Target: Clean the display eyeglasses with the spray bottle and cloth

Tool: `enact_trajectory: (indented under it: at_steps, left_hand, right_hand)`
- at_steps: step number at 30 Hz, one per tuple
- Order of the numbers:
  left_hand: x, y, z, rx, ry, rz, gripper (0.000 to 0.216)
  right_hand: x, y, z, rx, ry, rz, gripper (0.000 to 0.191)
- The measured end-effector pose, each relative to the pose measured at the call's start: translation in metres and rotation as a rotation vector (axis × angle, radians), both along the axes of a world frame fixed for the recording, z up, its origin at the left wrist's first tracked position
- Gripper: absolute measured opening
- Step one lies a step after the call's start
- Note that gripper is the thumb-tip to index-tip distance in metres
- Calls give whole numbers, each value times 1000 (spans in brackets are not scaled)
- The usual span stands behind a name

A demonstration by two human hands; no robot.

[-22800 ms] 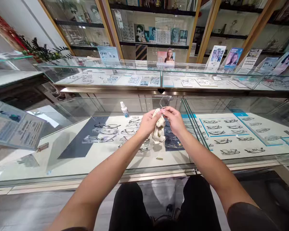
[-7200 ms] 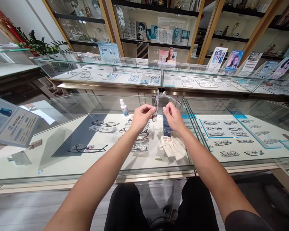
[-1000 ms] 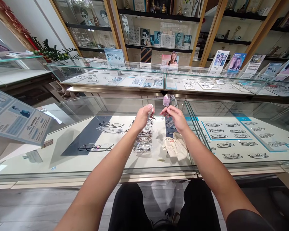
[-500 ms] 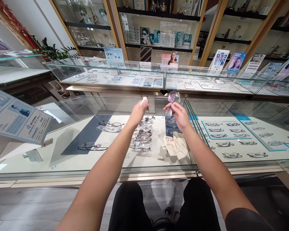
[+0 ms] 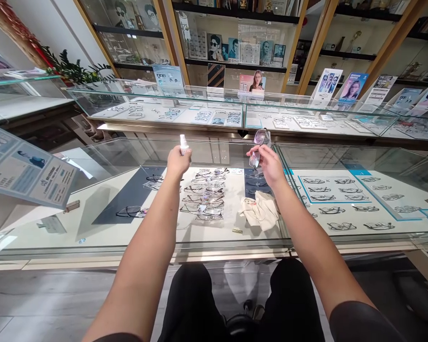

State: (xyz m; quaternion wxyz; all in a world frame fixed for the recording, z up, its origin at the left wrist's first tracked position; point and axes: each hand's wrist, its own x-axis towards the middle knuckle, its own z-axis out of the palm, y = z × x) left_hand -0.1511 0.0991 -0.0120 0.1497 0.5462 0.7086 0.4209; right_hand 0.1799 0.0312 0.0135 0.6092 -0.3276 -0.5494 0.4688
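My left hand [image 5: 179,160] is closed around a small white spray bottle [image 5: 183,143], whose top sticks up above the fingers. A pair of glasses [image 5: 260,137] is pinched in my right hand [image 5: 269,164], held up on end with one lens above the other. Both hands are over the glass display counter. Below my right hand, a crumpled beige cloth [image 5: 259,211] lies on the counter. Several rows of eyeglasses [image 5: 204,195] sit between my two forearms.
More glasses lie on a blue-edged tray [image 5: 335,190] to the right. A printed sign [image 5: 24,166] stands at the left. A small gold-coloured piece [image 5: 237,231] lies near the front edge. Across the gap is a second glass showcase [image 5: 157,114].
My left hand has moved left with the spray bottle, away from the glasses, and more of the bottle shows. My right hand has shifted slightly right, still holding the glasses.
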Motion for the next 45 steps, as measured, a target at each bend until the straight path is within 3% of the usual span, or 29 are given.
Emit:
enact_trajectory:
  at_steps: [9,13,29,33,35,39,42,45]
  left_hand:
    - [-7,-6,1,-135,122,127,20]
    - [-7,-3,-1,-153,115,138,28]
    - [-10,5,-7,-263,108,12,35]
    - [-6,0,0,-168,-68,-12,37]
    - [0,-7,9,-102,-350,-151,41]
    - [28,-33,35,-71,-884,-662,55]
    - [59,-59,51,-11,-1031,-887,53]
    - [87,-81,58,13,-1100,-992,50]
  right_hand:
    - [2,-2,4,-23,1,5,42]
    - [2,-2,5,-19,-8,2,43]
    - [3,0,2,-1,-1,16,39]
    - [3,0,2,8,28,23,38]
    - [3,0,2,10,30,22,38]
    - [4,-1,2,8,46,42,34]
    - [3,-1,3,7,57,40,31]
    - [2,-2,2,26,66,34,29]
